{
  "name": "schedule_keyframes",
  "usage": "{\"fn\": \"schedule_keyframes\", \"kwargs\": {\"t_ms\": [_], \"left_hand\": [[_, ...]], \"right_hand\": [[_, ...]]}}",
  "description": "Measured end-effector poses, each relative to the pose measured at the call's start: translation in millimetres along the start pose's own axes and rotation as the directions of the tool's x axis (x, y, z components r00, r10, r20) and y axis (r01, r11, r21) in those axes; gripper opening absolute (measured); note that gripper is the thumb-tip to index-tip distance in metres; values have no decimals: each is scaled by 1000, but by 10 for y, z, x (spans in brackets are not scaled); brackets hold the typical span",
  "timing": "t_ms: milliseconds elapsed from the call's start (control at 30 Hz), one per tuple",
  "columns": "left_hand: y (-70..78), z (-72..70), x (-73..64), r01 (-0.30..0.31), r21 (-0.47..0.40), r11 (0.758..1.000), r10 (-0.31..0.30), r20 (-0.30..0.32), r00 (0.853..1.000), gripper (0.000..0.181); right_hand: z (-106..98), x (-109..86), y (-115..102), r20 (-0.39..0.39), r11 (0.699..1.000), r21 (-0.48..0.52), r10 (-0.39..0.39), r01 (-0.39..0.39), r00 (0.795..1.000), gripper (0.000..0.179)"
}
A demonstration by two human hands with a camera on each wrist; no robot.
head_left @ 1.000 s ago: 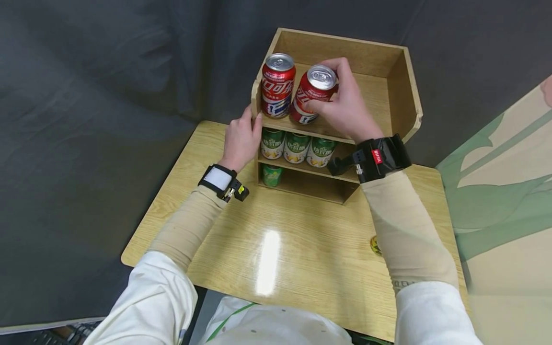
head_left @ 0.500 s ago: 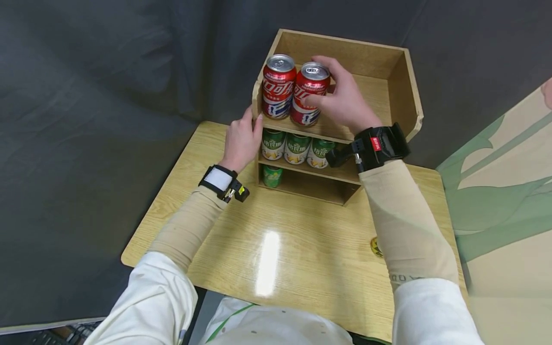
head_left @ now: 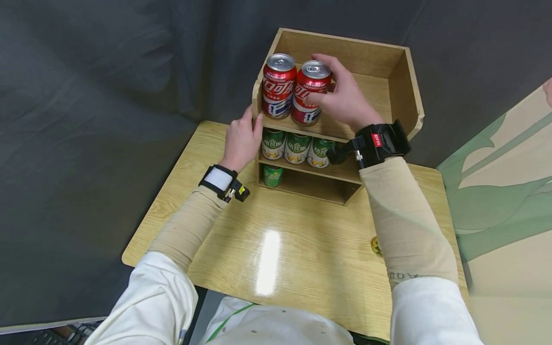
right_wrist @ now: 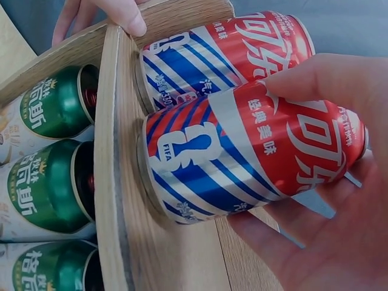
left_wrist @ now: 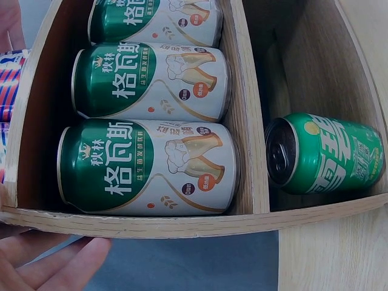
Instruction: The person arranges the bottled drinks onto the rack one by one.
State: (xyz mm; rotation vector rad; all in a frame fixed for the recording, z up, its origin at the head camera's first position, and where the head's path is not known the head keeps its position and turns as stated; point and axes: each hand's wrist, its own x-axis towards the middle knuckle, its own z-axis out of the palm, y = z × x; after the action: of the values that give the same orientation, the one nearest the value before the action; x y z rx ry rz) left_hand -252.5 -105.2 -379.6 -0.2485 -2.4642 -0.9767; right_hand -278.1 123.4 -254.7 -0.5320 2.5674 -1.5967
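My right hand (head_left: 350, 98) holds a red cola can (right_wrist: 200, 154), thumb on one side and fingers round the other. The can stands upright on the top level of a small wooden shelf (head_left: 398, 91), close beside a second red cola can (head_left: 279, 88) at the left wall. My left hand (head_left: 241, 141) grips the shelf's left side panel; in the right wrist view its thumb lies on the inner side and its fingers outside. Several green-and-white cans (left_wrist: 151, 167) stand in a row on the middle level. A green soda can (left_wrist: 327, 154) stands on the bottom level at the left.
The shelf stands at the back of a light wooden table (head_left: 310, 254). A small yellow round object (head_left: 376, 246) lies at the right, partly covered by my right forearm. A dark curtain (head_left: 108, 120) hangs behind, and a patterned green-and-cream panel (head_left: 509, 191) is at the right.
The cola can in my right hand has gone from tilted to upright and moved slightly left, up to the other cola can. My left hand has stayed in place.
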Motion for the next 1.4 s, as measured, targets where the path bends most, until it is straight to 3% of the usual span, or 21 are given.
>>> {"fn": "schedule_keyframes", "kwargs": {"t_ms": [100,367,600,733,967,1067,1200,1400], "left_hand": [[6,-2,4,-5,4,1000,5,-4,1000,37],[18,5,-10,-6,-4,1000,6,3,1000,38],[0,9,-9,-7,0,1000,7,-4,1000,36],[-10,13,-1,-10,-1,1000,10,-4,1000,36],[-8,13,-3,-12,-6,1000,12,-3,1000,38],[-4,9,-3,-9,-5,1000,9,-4,1000,38],[3,4,-3,-7,-5,1000,7,-3,1000,38],[3,6,-10,2,-13,1000,-2,6,1000,39]], "right_hand": [[3,1,14,-5,1000,9,-18,19,1000,82],[1,-123,34,-46,999,-37,-14,12,999,122],[-95,-360,-2,-103,998,-63,-29,23,994,108],[-183,-551,8,-203,999,-27,-51,46,978,97],[-292,-1059,75,-443,995,86,-15,59,896,70],[-317,-1330,129,-520,978,178,0,108,854,57],[-317,-1705,240,-614,936,307,56,173,787,42],[-334,-2220,464,-705,926,367,211,93,677,36]]}}
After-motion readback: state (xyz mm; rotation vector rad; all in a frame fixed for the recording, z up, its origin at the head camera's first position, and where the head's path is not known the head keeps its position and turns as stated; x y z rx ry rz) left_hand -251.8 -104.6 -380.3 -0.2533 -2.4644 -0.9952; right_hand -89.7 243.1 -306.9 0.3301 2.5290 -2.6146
